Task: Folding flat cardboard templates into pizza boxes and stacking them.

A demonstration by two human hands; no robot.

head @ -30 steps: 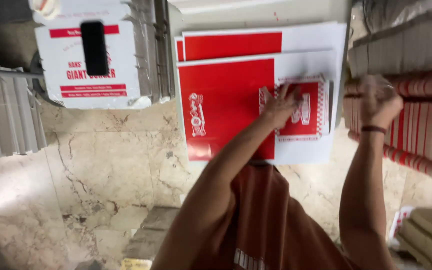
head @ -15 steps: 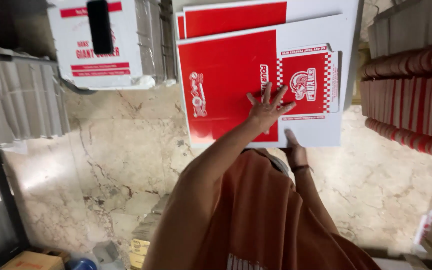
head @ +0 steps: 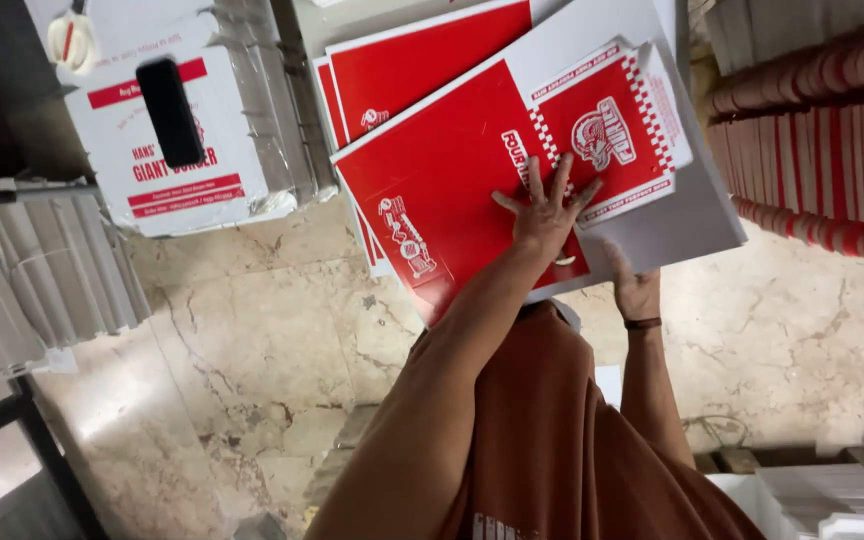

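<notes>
Flat carton sheet [head: 452, 170] lies atop stack [head: 402, 60], box [head: 177, 140] to its left

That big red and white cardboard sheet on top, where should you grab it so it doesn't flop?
Probably by its near edge, from below, where the right hand already grips it. The cardboard sheet is wide, flat and tilted off the pile, so the left hand spread flat on its red face helps steady it.

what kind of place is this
Probably a packaging stockroom or box-folding workshop: flat red-and-white carton blanks under the hands, more stacked at right, and a white printed box on the marble floor.
</notes>
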